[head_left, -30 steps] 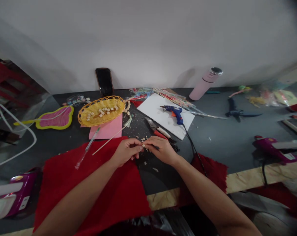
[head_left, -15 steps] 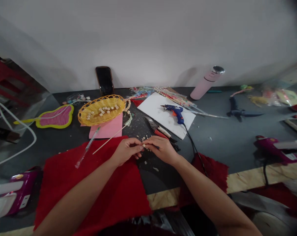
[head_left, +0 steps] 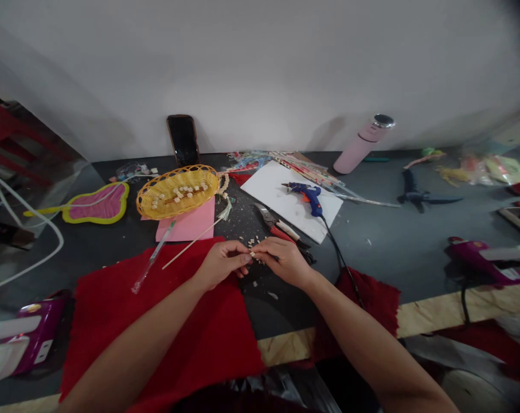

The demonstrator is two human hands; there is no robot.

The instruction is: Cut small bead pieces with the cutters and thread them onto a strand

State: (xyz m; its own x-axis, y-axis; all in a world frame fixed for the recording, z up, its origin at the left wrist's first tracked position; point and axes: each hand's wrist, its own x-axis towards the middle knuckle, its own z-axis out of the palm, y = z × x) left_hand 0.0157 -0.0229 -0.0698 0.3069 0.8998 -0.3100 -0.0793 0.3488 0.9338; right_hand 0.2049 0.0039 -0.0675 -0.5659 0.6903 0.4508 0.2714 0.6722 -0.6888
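Note:
My left hand [head_left: 223, 262] and my right hand [head_left: 283, 259] meet at the fingertips over the dark table. Pinched between them is a tiny cream-coloured piece [head_left: 253, 254], too small to make out fully; both hands are closed on it. Small cream bits [head_left: 254, 241] lie scattered just beyond and under the fingers. A red cloth [head_left: 165, 321] spreads beneath my left forearm. Red-handled pliers [head_left: 277, 225] rest just past my right hand. The yellow woven basket [head_left: 174, 192] at the left holds several cream pieces.
A blue glue gun [head_left: 307, 195] lies on a white board [head_left: 264, 183], its cable running towards me. A pink bottle [head_left: 363, 146] and a phone [head_left: 183, 140] stand by the wall. A thin stick [head_left: 191, 245] crosses the cloth. Purple devices [head_left: 485, 261] sit at both sides.
Almost nothing differs. My hands stay together in the same place with the small piece between the fingertips; the view has shifted very slightly.

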